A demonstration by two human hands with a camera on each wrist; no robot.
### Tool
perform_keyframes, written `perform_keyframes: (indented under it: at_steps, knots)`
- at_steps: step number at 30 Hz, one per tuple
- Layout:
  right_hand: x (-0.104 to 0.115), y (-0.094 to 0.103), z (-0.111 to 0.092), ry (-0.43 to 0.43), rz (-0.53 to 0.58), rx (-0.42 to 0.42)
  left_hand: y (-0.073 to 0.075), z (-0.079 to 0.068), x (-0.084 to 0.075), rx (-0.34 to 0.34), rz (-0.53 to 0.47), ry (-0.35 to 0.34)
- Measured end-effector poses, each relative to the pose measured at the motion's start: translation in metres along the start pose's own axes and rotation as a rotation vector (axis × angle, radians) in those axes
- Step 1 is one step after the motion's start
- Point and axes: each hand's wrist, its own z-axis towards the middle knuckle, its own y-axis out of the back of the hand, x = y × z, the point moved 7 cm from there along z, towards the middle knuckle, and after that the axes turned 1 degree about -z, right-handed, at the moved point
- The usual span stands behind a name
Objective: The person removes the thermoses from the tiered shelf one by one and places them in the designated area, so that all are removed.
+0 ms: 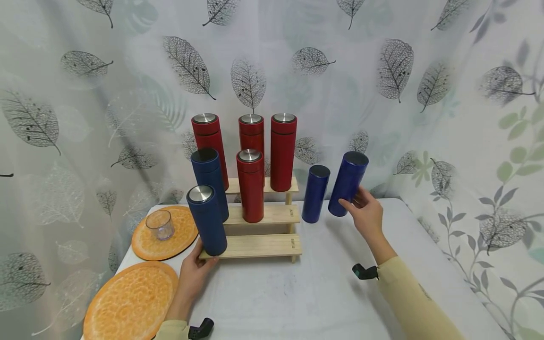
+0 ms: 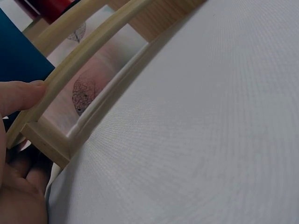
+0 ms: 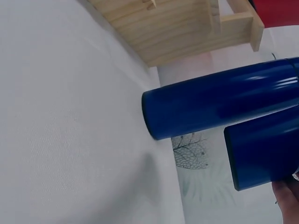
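Observation:
My right hand (image 1: 368, 216) grips a glossy dark blue thermos flask (image 1: 347, 182) low on its body. The flask is tilted, and in the right wrist view its base hangs off the tabletop. Just left of it, a second dark blue flask (image 1: 315, 196) stands on the table. My left hand (image 1: 193, 274) holds the left end of the lowest step of a three-step wooden rack (image 1: 263, 246), its thumb on the step's edge. Beside that hand, a blue flask with a steel lid (image 1: 208, 222) stands on this step.
A blue flask (image 1: 211, 172) and a red flask (image 1: 250, 189) stand on the middle step. Three red flasks, one at the right end (image 1: 283, 156), fill the top step. At left lie two round orange mats, the rear one (image 1: 142, 238) under a clear glass (image 1: 161, 226). A leaf-print curtain (image 1: 272, 56) hangs behind.

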Motion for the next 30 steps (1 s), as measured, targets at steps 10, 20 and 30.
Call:
perform_keyframes:
  at_steps: [10,20,30]
  knots:
    - [-0.028,-0.017,0.011,-0.037,-0.005,0.002,0.002,-0.001,0.002,-0.003,-0.005,0.006]
    - [-0.052,-0.02,0.011,-0.077,-0.046,0.017,-0.001,0.0,0.002,0.006,-0.054,0.016]
    - [-0.069,-0.024,0.008,-0.105,-0.022,0.002,0.0,0.0,0.002,-0.001,-0.031,0.041]
